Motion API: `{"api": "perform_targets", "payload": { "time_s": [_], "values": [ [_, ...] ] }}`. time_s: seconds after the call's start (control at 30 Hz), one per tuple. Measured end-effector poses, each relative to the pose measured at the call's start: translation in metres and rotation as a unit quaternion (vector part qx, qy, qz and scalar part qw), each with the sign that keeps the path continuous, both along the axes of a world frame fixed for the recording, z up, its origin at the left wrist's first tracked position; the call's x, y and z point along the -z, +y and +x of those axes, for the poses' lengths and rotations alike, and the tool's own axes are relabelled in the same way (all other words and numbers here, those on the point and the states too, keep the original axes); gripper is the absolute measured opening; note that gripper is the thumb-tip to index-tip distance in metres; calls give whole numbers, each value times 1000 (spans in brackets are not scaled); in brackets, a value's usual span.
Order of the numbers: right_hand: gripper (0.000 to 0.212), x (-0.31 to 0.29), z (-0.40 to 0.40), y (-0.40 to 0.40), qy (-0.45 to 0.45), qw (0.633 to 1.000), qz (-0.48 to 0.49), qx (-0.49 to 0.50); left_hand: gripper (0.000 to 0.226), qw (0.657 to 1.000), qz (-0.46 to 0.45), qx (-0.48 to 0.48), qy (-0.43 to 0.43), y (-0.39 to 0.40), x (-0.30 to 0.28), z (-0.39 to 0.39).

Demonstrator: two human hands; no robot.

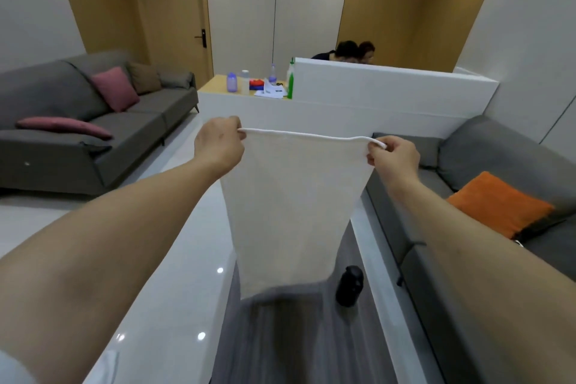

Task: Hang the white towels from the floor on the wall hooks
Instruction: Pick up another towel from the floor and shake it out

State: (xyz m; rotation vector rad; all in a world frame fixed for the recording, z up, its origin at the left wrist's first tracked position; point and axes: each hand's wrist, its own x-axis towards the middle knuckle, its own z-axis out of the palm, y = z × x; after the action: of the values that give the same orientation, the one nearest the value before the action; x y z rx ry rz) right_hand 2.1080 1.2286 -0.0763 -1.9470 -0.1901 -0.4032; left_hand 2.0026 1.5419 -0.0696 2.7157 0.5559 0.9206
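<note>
Both hands, left hand [218,145] and right hand [394,157], pinch a white towel [296,206] before the partition [389,84]; no hooks are seen, hanging remains.

Towel [296,206] hangs between sofa [93,134] left, couch [498,165] right.

You have a white towel [296,206] of soft, matt cloth, its top hem rolled into a thick cord-like edge. The floor [174,305] under you is glossy pale tile that mirrors the ceiling lights, and the rug [296,337] on it is grey, matt and faintly streaked. Both sofas [93,134] wear matt grey woven fabric; the orange cushion [498,203] looks like slightly napped cloth. You see smooth wood-look panels on the door [174,9], and translucent plastic bottles [232,82] on the counter.
</note>
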Motion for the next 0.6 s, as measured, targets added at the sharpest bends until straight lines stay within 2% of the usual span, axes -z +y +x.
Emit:
{"api": "perform_targets", "payload": {
  "time_s": [0.13, 0.23, 0.4, 0.6],
  "values": [
    [21, 15, -28, -21, 11, 1000, 2, -10, 15, 1000, -9, 14, -21, -21, 9, -32],
    [24, 53, -62, -42, 51, 998, -13, -19, 15, 999, -37, 14, -7, -41, 44, -68],
    [21, 138, -137, -79, 143, 988, -51, -19, 15, 994, -76, -9, 73, -86, 134, -146],
    [20, 252, -243, -140, 255, 960, -102, -45, 19, 973, -89, -11, 215, -143, 249, -258]
  ]
}}
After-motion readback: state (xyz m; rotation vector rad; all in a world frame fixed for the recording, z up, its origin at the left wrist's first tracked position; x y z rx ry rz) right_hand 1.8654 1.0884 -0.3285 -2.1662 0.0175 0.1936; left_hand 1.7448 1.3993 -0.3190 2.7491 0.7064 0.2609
